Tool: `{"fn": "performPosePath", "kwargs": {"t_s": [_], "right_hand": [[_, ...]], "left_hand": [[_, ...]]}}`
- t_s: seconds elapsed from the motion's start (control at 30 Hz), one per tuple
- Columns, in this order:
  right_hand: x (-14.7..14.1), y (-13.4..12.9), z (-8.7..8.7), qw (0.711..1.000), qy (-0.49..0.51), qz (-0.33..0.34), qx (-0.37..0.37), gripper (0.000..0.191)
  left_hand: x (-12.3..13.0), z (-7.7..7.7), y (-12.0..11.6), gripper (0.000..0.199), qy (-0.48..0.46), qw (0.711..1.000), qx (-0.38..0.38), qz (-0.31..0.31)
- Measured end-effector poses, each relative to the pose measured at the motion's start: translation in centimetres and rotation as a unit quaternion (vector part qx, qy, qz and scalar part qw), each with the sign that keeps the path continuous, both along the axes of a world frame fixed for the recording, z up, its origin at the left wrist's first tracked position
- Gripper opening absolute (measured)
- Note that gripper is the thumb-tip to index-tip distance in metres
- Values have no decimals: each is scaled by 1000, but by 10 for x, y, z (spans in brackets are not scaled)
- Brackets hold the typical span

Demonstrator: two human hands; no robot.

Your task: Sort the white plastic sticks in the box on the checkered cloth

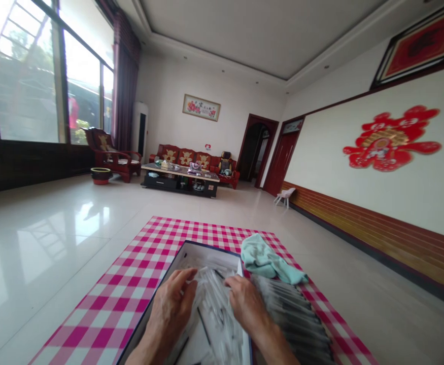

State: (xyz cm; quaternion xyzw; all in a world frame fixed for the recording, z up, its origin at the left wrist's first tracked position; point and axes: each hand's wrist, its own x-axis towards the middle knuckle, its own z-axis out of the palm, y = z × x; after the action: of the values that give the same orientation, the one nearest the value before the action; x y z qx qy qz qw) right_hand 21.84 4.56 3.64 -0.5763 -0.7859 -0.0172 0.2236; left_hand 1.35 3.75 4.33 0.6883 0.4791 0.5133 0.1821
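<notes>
A shallow white box [229,252] with a dark blue rim lies in front of me. Inside it are many clear plastic pieces [210,291], thin and tube-like, mixed with slim black sticks [203,324]. My left hand [173,299] hovers at the box's left side, thumb and fingers curved and apart, holding nothing I can see. Over the right side is my right hand [244,299], its fingers loosely bent towards the clear pieces, with no held thing visible. Right of the box, dark slender items in clear sleeves [292,314] lie in a row, partly covered by my right forearm.
A pink-and-white checked cloth [130,274] lies under the box. Beyond the sleeved items sits a crumpled mint-green cloth [269,258]. Farther off stand a low coffee table [179,185], a wooden sofa [185,157], an armchair [111,154] and a small white chair [284,196].
</notes>
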Motion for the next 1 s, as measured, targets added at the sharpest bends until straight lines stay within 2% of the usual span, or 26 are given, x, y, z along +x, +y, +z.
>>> {"fn": "performPosePath", "kwargs": {"t_s": [0.1,0.2,0.27,0.33,0.43,0.53,0.6,0.67,0.73,0.83,0.93,1.0], "right_hand": [[2,-4,11,992,101,-27,73,29],[-1,-12,18,962,235,-37,135,18],[-5,-18,21,940,313,-38,131,13],[-11,-24,23,920,379,-35,94,11],[-18,-29,22,893,450,-17,20,14],[-27,-30,18,868,495,9,-40,13],[-34,-31,15,852,517,26,-80,11],[-40,-32,13,841,525,42,-119,11],[-44,-33,11,849,505,47,-149,12],[-42,-31,7,900,406,30,-156,13],[-40,-25,-5,960,238,28,-142,17],[-41,-20,-16,981,123,15,-147,21]], "left_hand": [[0,2,-1,29,-4,999,-42,1],[0,2,-2,33,-4,992,-119,-29],[2,0,-1,42,-25,984,-165,-57],[4,-2,-1,46,-87,970,-212,-85],[6,-1,-3,46,-220,926,-279,-127],[7,3,-5,39,-361,859,-333,-145],[8,6,-4,32,-446,815,-348,-126],[7,6,-1,27,-506,787,-340,-93],[5,6,2,25,-540,777,-319,-60],[1,6,6,31,-566,777,-273,-28],[-3,6,7,40,-561,797,-221,-31],[-4,6,6,42,-532,822,-201,-37]]}}
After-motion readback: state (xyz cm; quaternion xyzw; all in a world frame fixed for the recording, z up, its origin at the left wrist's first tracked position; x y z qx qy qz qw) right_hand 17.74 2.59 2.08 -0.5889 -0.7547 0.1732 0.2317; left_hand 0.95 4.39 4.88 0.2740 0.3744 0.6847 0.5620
